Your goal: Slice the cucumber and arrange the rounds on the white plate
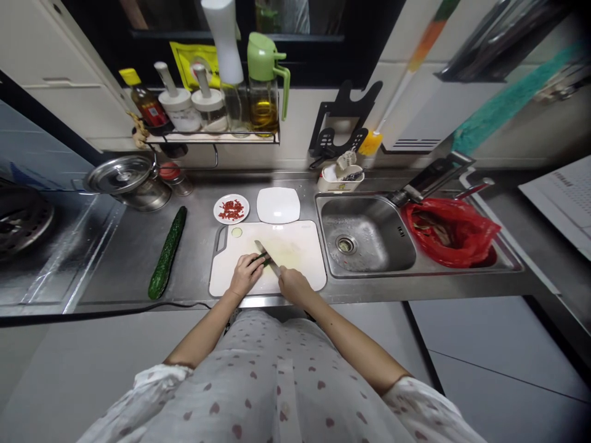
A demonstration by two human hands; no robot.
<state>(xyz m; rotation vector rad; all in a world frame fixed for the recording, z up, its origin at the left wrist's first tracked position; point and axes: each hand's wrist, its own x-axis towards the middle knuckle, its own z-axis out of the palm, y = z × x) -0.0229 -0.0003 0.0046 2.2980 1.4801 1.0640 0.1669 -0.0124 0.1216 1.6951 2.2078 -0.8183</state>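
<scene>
Where the knife [273, 266] meets the cucumber piece [266, 263]: near the middle of the cutting board [298, 237], just beside the left fingertips; whether the edge has gone in is too small to tell.
Left hand [247, 274]: fingers bent and gathered over the cucumber piece, holding it against the board and hiding most of it.
Right hand [295, 287]: curled round the knife handle, blade slanting away from the body and leftward.
Cucumber piece: right at the left hand's fingers, the nearer hand, and up and left from the right hand; the visible strip seems to lie crosswise to the blade.
Cucumber slice [237, 232]: flat near the board's far left corner.
Whole cucumber [167, 253]: on the steel bench [117, 258], well left, lengthwise away from the body.
</scene>
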